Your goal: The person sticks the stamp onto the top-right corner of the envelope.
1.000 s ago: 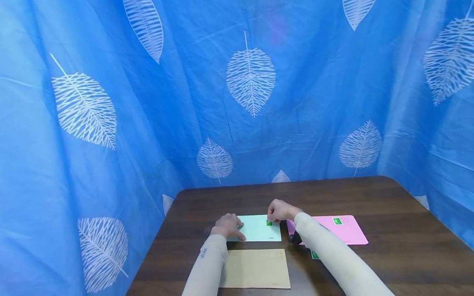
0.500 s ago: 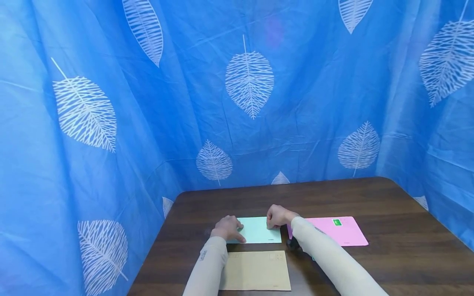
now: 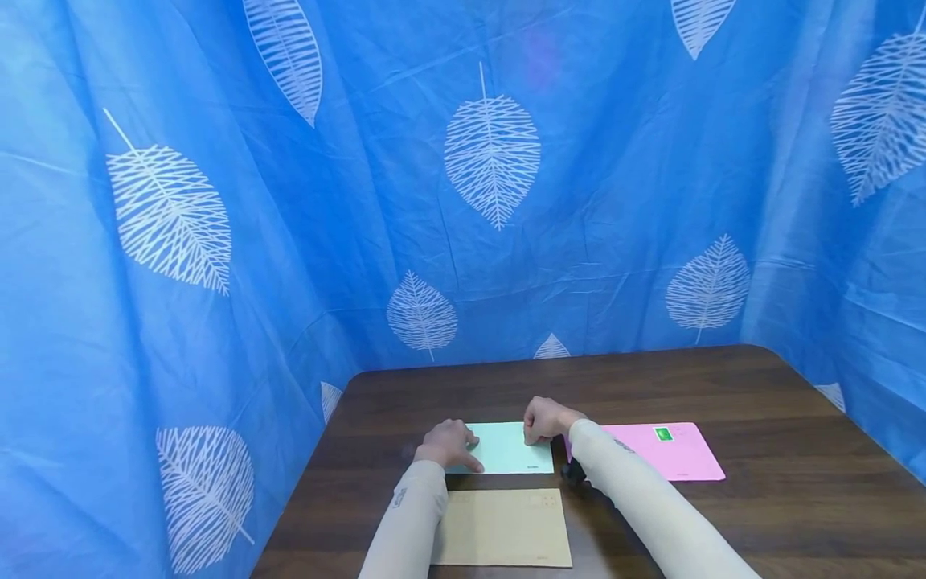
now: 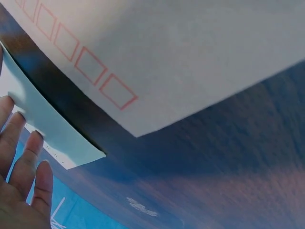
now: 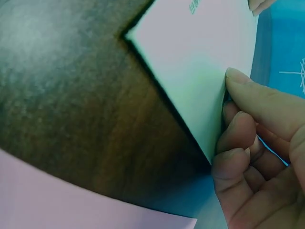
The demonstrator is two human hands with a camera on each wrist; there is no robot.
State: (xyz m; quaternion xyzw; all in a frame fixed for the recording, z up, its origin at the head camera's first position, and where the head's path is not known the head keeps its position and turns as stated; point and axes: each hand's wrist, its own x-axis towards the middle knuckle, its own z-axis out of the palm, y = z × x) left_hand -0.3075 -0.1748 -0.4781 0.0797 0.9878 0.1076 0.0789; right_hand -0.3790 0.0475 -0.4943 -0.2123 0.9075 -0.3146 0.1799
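Observation:
A mint-green envelope [image 3: 502, 454] lies flat on the dark wooden table, its long side across. My left hand [image 3: 447, 444] rests on its left end with fingers and thumb spread; the left wrist view shows those fingertips [image 4: 35, 138] on the paper. At the upper right corner, my right hand [image 3: 547, 420] bears down with curled fingers and covers that corner. In the right wrist view the thumb [image 5: 259, 98] lies along the envelope's surface [image 5: 190, 62], and the other fingers are folded beneath it. The green stamp is hidden under this hand.
Right of the mint envelope lies a pink envelope [image 3: 676, 454] with a green stamp [image 3: 663, 434] near its upper right corner. Nearer to me is a tan envelope [image 3: 506, 527], with red printed boxes [image 4: 90, 67]. A blue leaf-patterned curtain [image 3: 492, 281] surrounds the table.
My right hand has come down slightly onto the mint envelope's corner, covering the green stamp that showed below it a second ago. My left hand stays in place.

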